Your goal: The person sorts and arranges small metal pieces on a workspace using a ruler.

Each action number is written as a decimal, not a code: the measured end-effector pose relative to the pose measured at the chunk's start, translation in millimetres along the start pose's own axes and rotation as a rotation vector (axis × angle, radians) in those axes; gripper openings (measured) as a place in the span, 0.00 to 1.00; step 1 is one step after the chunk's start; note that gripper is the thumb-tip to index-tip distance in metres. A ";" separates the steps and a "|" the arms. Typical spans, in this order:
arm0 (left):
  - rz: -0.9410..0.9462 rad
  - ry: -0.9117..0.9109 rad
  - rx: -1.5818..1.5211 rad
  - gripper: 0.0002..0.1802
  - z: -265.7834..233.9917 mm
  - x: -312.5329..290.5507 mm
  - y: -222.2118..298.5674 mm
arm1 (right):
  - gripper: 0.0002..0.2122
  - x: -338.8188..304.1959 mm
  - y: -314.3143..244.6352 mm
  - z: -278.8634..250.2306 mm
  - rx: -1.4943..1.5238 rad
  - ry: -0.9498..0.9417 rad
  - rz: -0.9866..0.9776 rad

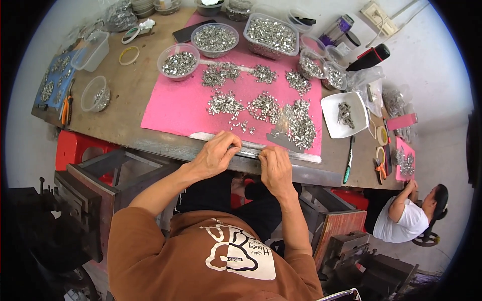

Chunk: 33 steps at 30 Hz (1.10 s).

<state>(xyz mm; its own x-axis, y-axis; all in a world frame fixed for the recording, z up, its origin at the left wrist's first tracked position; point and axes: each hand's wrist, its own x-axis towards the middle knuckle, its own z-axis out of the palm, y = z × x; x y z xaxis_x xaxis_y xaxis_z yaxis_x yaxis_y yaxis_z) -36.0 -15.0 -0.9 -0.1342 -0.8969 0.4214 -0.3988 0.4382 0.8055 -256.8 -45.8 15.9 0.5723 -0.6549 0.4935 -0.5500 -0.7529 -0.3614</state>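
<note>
Head view: one person in a brown printed T-shirt (186,251) works at a brown tabletop (118,93) with a worn grey metal front edge (311,173).
Left hand: the bare left hand (217,154) is over the front edge, thumb and forefinger drawn narrow; whether a piece sits between them cannot be told.
Right hand: the bare right hand (276,169) is just beside it, a gap between the two, fingertips bunched together; contents, if any, too small to confirm.
Metal pieces: small silver-coloured metal pieces (302,125) lie in loose piles on a flat pink mat (168,108), the largest beyond the right hand, with strays scattered between piles.
Tubs: more pieces fill a round clear plastic tub (173,78), a second round one (216,54) and a rectangular clear plastic tub (270,54) at the mat's far side.
Right side: a square white plastic dish (334,113) contains a small grey heap; orange-handled pliers (380,171) lie farther right, near a co-worker in a white shirt (401,220).
Drop risk: in my judgement, a piece released at the front edge could fall toward the lap, as no raised lip shows there.
Mixing risk: piles stand close together without dividers; a dragged wrist or sleeve could merge them.
Spill risk: the open tubs are crowded; a knock while reaching across could tip one.
</note>
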 end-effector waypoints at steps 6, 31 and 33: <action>0.054 0.004 0.025 0.05 0.1 -1.0 -0.2 | 0.06 6.0 -2.5 -3.2 -0.044 -0.054 -0.023; 0.213 0.142 0.237 0.14 8.4 -16.0 -6.8 | 0.05 14.6 2.3 -17.4 -0.056 -0.270 0.005; 0.213 0.169 0.217 0.15 11.0 -17.0 -9.0 | 0.04 18.2 2.4 -20.9 -0.127 -0.326 -0.036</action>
<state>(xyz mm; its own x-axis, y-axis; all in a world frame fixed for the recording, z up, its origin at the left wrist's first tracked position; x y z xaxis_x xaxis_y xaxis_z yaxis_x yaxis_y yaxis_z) -40.1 -4.3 -19.9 -0.0904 -0.7563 0.6480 -0.5644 0.5750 0.5923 -260.5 -58.1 40.5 0.7455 -0.6300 0.2178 -0.5858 -0.7751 -0.2370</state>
